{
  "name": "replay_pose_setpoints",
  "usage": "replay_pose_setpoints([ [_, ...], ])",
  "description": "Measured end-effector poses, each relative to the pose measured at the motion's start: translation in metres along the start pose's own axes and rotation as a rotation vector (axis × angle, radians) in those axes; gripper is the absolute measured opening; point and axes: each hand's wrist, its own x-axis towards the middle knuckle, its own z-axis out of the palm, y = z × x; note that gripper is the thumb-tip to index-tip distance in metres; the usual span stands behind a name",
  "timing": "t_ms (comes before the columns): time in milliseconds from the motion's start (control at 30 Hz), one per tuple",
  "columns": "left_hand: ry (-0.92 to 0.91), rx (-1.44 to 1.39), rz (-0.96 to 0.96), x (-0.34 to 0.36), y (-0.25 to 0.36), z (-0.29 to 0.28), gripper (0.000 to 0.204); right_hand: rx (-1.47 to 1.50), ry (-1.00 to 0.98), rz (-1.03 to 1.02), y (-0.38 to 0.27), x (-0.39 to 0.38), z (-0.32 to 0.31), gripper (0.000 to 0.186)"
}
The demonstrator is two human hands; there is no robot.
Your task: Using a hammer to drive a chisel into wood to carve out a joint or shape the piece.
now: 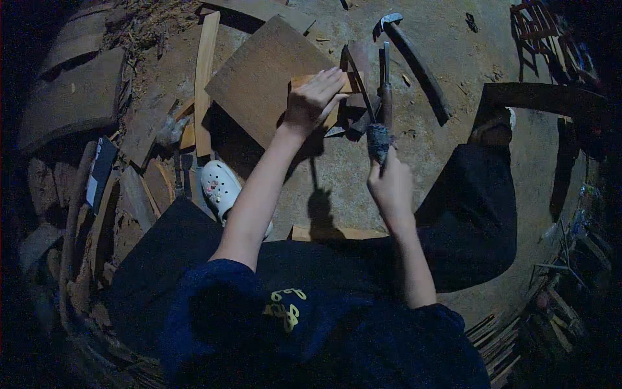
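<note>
Lying at nine o'clock, a white clog is partly covered by the left forearm. At eleven sits a square brown board. At twelve the left hand spreads flat, fingers extended, over a small wooden piece, hiding its middle. At three the right hand closes round the wrapped handle of a bladed tool pointing toward eleven; its cutting edge is too dark to make out.
</note>
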Motion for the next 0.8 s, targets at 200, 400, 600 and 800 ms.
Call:
replay_pose_setpoints([
  [200,-0.200,0.304,-0.127,0.011,0.010,-0.006,0.067,0.074,0.077,0.005,-0.009,0.003,0.043,0.039],
  [400,-0.247,0.328,-0.126,0.010,0.004,0.002,0.068,0.146,0.073,-0.071,-0.005,0.010,0.043,0.041],
  [600,-0.305,0.317,-0.163,0.009,0.003,0.004,0.065,0.090,0.057,-0.043,-0.020,0.024,0.029,0.031],
  [800,-0.339,0.330,-0.192,0.007,0.004,0.002,0.066,0.015,-0.040,-0.011,-0.029,-0.002,0.006,0.027],
])
